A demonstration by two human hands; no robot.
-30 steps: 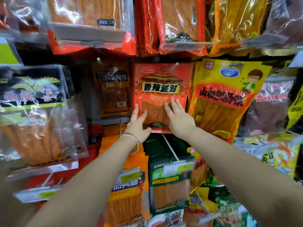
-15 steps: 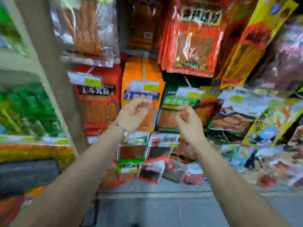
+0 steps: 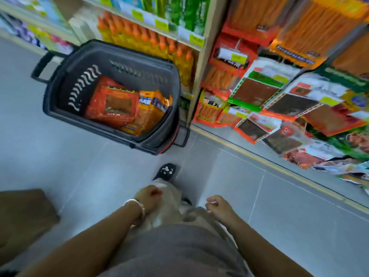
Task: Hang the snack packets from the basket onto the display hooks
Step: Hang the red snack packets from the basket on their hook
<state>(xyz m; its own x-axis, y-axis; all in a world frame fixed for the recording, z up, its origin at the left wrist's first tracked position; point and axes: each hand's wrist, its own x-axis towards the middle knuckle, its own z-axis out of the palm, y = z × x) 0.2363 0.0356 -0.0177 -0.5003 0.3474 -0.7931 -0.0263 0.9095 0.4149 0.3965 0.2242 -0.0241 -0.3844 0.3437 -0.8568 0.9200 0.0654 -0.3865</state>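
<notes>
Grey floor tiles [image 3: 60, 146] carry a dark basket [image 3: 123, 76] beside the shelf end [image 3: 201, 76]. In it lie red snack packets [image 3: 113, 104] with clear windows, and orange packets [image 3: 151, 110] next to them. By the legs, the left hand [image 3: 148, 196] and the right hand [image 3: 218, 206] hang with fingers loosely curled, holding nothing.

Head-worn wide view, steeply down at the floor [image 3: 50, 156], basket [image 3: 119, 56] ahead-left, display rack [image 3: 279, 92] right.

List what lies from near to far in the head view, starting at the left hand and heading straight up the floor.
left hand → shoe → basket → orange bottles
</notes>
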